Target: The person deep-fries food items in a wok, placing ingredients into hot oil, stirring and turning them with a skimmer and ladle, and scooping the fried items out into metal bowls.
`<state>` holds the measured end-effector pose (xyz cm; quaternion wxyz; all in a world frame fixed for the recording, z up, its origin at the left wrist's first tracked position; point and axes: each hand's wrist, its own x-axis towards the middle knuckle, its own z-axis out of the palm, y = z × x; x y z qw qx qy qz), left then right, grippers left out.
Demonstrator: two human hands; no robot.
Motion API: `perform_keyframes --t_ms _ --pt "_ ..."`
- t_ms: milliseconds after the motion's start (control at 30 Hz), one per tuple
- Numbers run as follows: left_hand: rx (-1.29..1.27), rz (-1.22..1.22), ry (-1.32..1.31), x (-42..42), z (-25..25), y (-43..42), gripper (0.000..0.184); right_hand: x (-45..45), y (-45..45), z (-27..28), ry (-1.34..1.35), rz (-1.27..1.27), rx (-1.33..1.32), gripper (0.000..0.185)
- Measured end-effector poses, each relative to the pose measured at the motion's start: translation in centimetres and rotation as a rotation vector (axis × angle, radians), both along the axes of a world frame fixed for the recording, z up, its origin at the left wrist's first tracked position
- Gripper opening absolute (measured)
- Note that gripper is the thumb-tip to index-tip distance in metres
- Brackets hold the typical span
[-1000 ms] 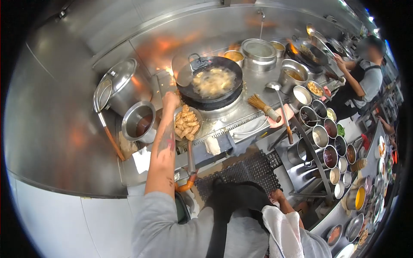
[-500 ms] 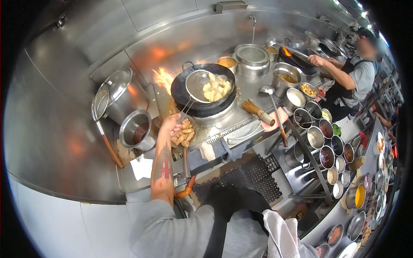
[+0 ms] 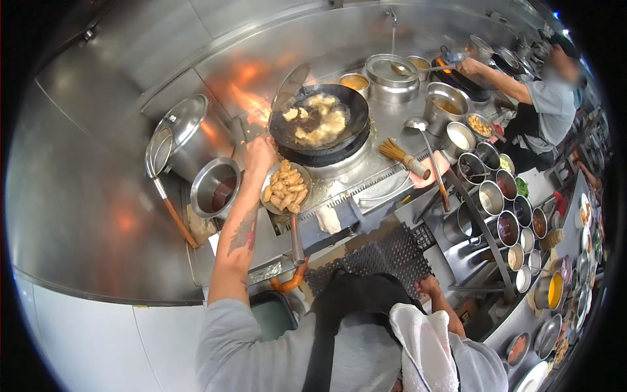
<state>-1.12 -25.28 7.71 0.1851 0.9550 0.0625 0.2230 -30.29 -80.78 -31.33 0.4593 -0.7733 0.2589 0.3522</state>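
My left hand is closed round the handle of a wire strainer, which is tipped up on edge at the wok's left rim. In the black wok, pale yellow food pieces lie in bubbling oil. Just below my left hand, a long-handled ladle or strainer holds browned fried pieces. My right hand hangs low at my right side above the floor mat, fingers curled, with nothing visible in it.
Flames flare left of the wok. A lidded pot and steel pot stand at left. A bamboo brush and ladle lie right. Beyond, a co-worker handles another wok.
The strainer has turned from flat over the wok to upright, and the pale pieces have dropped from it into the oil. My right hand has come into view.
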Motion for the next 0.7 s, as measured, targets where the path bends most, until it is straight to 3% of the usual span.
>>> perform_keyframes --t_ms 67,133,233,333,400,467,500,600,667,700 --pt "0.035 0.004 0.052 -1.0 1.1 0.0 0.028 -0.2 1.3 1.0 -0.016 -0.093 0.018 0.019" --pt "-0.033 -0.043 -0.093 -2.6 1.3 -0.2 0.029 -0.7 2.0 1.3 -0.035 -0.189 0.029 0.018" --pt "-0.104 -0.106 -0.052 -5.0 0.9 -1.5 0.027 -2.9 2.5 2.2 0.037 0.233 -0.171 0.016" --pt "-0.265 -0.197 -0.011 -3.8 -2.9 -1.3 0.027 -3.6 4.8 9.0 0.149 0.267 -0.251 0.017" --pt "-0.417 -0.306 0.087 -1.4 -6.3 -0.5 0.027 -5.8 -1.4 -2.8 -0.128 0.691 -0.093 0.018" --pt "-0.384 -0.283 0.138 -0.6 -8.1 -0.1 0.026 -5.3 -1.5 -1.2 0.241 0.199 -0.197 0.02" --pt "-0.3 -0.251 0.104 -0.5 -8.6 0.0 0.026 -5.6 -3.4 -3.6 0.222 0.038 -0.023 0.022" --pt "-0.225 -0.223 0.05 -1.2 -7.5 0.3 0.027 -2.2 -0.7 5.1 0.153 -0.02 -0.162 0.023" --pt "-0.39 -0.08 0.021 -2.6 -7.2 0.3 0.028 -0.6 -0.7 5.3 0.072 0.037 -0.23 0.02" --pt "-0.355 -0.095 0.005 -2.4 -8.1 0.7 0.029 0.0 -2.1 3.2 0.052 0.216 -0.24 0.022"
